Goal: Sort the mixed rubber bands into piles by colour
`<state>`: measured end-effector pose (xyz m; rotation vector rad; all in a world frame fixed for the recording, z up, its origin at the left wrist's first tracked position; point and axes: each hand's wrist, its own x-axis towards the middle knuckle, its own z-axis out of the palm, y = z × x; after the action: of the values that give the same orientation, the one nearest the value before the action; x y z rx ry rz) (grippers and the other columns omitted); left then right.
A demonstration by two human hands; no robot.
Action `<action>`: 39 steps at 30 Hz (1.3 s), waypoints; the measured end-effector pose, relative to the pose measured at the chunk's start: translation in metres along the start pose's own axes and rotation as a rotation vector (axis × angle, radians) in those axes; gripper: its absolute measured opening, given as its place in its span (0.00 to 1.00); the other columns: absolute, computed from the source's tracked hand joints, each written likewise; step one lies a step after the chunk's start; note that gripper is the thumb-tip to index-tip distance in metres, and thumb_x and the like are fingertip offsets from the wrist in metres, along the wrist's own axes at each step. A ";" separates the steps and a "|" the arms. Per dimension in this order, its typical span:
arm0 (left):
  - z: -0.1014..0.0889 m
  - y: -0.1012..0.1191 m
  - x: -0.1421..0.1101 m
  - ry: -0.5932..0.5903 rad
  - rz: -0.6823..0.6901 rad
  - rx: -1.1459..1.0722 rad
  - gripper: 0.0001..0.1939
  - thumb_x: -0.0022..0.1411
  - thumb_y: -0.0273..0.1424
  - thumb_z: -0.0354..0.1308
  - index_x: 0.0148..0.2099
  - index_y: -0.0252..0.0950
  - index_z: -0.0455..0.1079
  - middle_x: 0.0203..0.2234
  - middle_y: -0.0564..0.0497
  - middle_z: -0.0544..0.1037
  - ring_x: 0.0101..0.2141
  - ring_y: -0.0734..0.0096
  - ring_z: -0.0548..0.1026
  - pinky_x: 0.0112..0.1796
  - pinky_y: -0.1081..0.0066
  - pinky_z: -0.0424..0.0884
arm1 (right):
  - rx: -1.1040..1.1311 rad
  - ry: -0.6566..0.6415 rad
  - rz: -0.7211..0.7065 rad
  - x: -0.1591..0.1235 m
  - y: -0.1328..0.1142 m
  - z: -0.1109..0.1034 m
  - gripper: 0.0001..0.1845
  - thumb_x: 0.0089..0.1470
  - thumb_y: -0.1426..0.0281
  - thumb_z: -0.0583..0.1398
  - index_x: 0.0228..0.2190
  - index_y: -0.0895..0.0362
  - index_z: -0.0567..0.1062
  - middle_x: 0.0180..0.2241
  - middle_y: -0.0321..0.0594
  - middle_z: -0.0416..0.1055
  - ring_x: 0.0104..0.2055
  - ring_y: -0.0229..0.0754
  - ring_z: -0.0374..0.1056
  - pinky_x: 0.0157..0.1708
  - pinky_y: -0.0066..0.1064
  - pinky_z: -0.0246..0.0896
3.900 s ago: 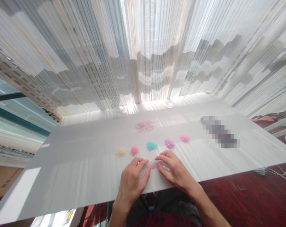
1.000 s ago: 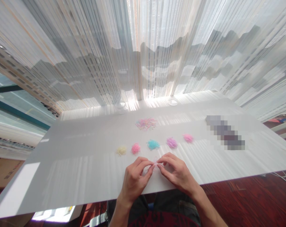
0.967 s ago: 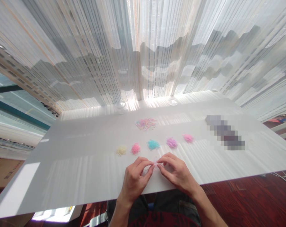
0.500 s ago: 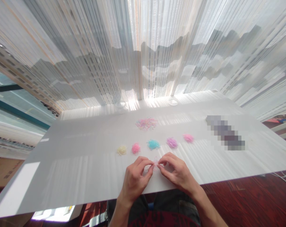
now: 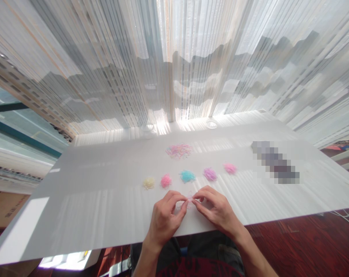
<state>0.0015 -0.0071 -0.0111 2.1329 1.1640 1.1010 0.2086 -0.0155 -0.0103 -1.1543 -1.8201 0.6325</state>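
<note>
My left hand (image 5: 167,213) is closed in a pinch, with thumb and forefinger tips together. My right hand (image 5: 214,207) faces it in a like pinch, its fingertips almost touching the left ones. Between them sit thin pale pink rubber bands (image 5: 190,195), looped and partly hidden by the fingers. Just beyond the hands lies a row of small heaps sorted by colour: a pale yellow heap (image 5: 148,183), a hot pink heap (image 5: 166,181), a turquoise heap (image 5: 187,176), a purple heap (image 5: 210,174) and a light pink heap (image 5: 229,168).
A looser heap of mixed colours (image 5: 179,151) lies farther back on the white table (image 5: 99,200). At the right is a blurred-out object (image 5: 275,161). Two clear round pieces, one a disc (image 5: 211,124), are near the back edge, before a sheer striped curtain (image 5: 191,77).
Almost nothing differs. Both hands keep their pinch in the same place, and the pale pink bands between the fingertips have shifted very slightly.
</note>
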 end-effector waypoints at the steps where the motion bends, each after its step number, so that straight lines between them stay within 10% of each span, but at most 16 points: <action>1: 0.000 0.000 0.000 0.001 0.000 -0.002 0.03 0.70 0.27 0.60 0.43 0.38 0.75 0.35 0.51 0.78 0.23 0.78 0.67 0.25 0.77 0.66 | 0.000 0.002 -0.002 0.000 0.000 0.000 0.04 0.66 0.70 0.61 0.39 0.53 0.78 0.33 0.39 0.75 0.33 0.40 0.73 0.36 0.31 0.72; 39: 0.000 -0.001 0.000 -0.014 0.045 0.036 0.07 0.71 0.31 0.61 0.48 0.38 0.79 0.37 0.48 0.82 0.23 0.78 0.73 0.25 0.78 0.72 | -0.014 -0.041 0.004 0.000 -0.002 -0.001 0.07 0.67 0.67 0.61 0.38 0.52 0.80 0.33 0.40 0.77 0.35 0.42 0.75 0.37 0.32 0.72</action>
<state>0.0016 -0.0067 -0.0118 2.2002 1.1431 1.0901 0.2087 -0.0161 -0.0084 -1.1619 -1.8601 0.6515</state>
